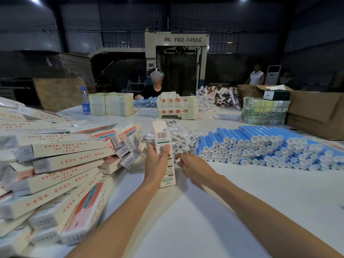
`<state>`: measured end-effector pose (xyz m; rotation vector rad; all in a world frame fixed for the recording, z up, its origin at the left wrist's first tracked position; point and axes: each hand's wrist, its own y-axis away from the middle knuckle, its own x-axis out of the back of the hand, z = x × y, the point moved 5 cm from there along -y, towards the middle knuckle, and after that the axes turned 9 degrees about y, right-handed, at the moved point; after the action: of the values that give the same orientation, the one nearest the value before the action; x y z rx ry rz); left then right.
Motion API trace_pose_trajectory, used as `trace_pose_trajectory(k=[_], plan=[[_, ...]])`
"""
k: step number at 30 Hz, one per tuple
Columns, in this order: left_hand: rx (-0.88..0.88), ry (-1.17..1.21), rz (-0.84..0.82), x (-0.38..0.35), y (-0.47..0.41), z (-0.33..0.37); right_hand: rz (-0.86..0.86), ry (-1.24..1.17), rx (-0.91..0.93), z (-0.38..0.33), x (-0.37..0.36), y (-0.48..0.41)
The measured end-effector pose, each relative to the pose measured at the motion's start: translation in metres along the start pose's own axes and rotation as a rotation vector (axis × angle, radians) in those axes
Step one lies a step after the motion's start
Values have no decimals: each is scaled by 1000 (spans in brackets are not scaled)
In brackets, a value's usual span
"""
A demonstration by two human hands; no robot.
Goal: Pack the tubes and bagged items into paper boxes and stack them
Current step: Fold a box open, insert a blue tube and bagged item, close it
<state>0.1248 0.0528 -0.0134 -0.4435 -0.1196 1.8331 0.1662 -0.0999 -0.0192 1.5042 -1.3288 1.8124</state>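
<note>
A white table carries everything. Left of the fingers lies a loose heap of closed paper boxes, too many to count, their contents hidden. Right of the fingers, blue tubes lie stacked in rows with white caps facing this way, well over a hundred. Just beyond the fingertips sits one pile of small clear bagged items, uncountable. Farther beyond stand two stacks of flat box blanks and one water bottle.

The left hand grips a single long box upright, thumb pressed on its printed face, far flap raised; whatever is inside cannot be seen. The right hand reaches beside it, fingers loosely curled at the pile's near edge; whether they pinch a bag cannot be told.
</note>
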Motion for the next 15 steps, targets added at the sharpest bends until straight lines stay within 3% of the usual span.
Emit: trace_pose_trajectory(k=[5,11,15], plan=[[1,-14,-16,-1,2,1,-79,-10,60,9,-1,22],[37,40,-124,-10,11,3,110,3,-133,18,18,36],[21,66,-245,-21,18,5,345,-461,-361,36,78,36]])
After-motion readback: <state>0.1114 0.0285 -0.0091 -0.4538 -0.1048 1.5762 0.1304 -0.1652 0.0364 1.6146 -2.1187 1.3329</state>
